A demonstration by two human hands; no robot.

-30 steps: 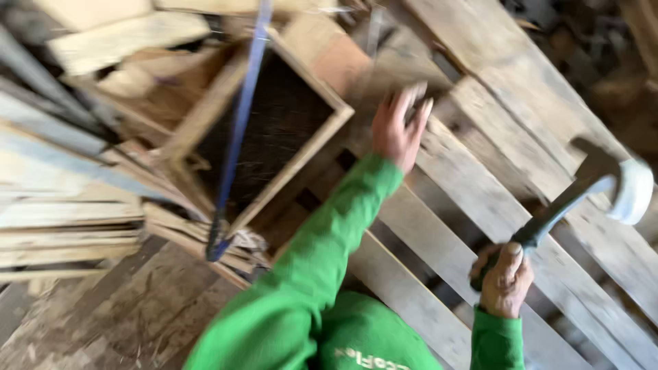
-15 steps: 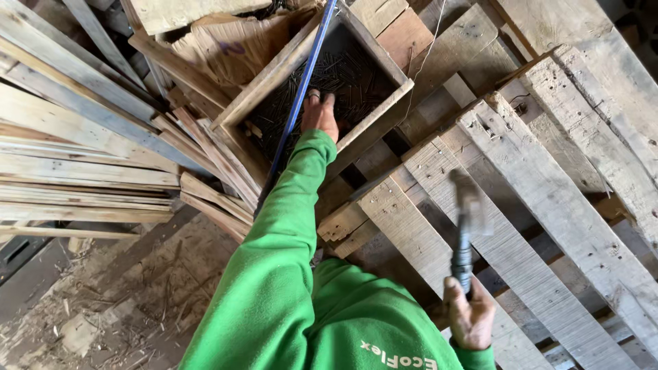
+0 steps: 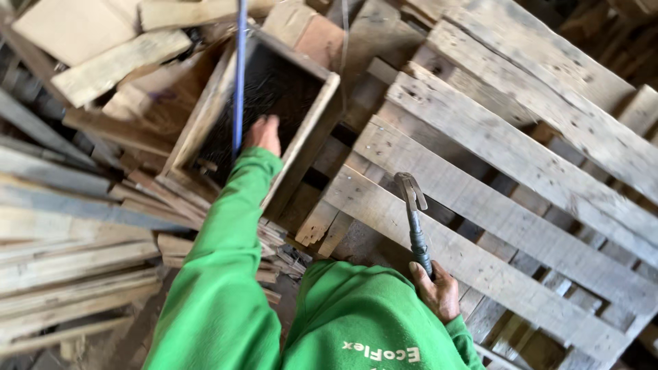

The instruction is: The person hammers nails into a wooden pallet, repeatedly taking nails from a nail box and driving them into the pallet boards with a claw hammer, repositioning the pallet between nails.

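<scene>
Weathered timber lying everywhere in a dim workshop corner

Grey pallets (image 3: 521,171) are filling the right side, loose planks (image 3: 75,240) are stacking up at left, offcut blocks (image 3: 116,62) are piling above, and daylight is falling softly across dusty floor (image 3: 103,342).

Under you lies a weathered wooden pallet (image 3: 521,171), its grey slats running diagonally with dark gaps between them. At its left edge an open wooden box (image 3: 205,127) rests tilted, its dark inside facing up. Left of the box a heap of loose planks (image 3: 75,226) is stacked flat, and more offcut boards (image 3: 116,58) pile up behind it. Bare dirt floor (image 3: 96,346), strewn with chips, shows at the lower left.
</scene>
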